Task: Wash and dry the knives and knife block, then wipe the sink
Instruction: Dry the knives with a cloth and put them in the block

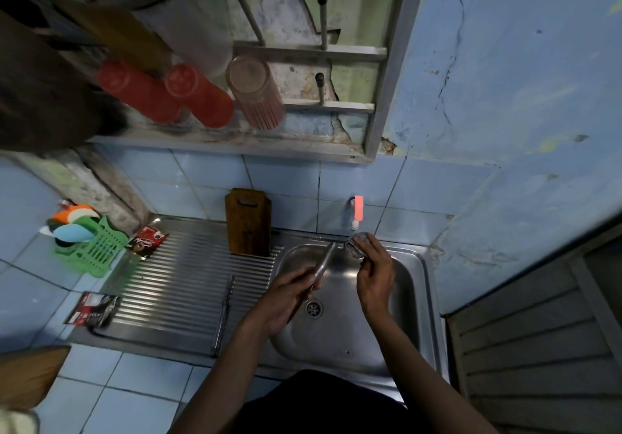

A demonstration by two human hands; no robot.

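The left hand (286, 299) grips a knife (323, 263) over the sink (420, 299), blade pointing to 1 o'clock. The right hand (375, 272) pinches a shiny scrubber (357, 245) (near the blade tip). The knife block (249, 223) stands at 10 o'clock from the sink.

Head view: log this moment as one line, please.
phase: washing knife | left hand: grips knife over sink | right hand: holds scrubber | knife block: upright on drainboard

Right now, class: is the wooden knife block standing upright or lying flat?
Upright. The knife block stands on its base at the back of the ribbed draining board, against the tiled wall, left of the sink basin.
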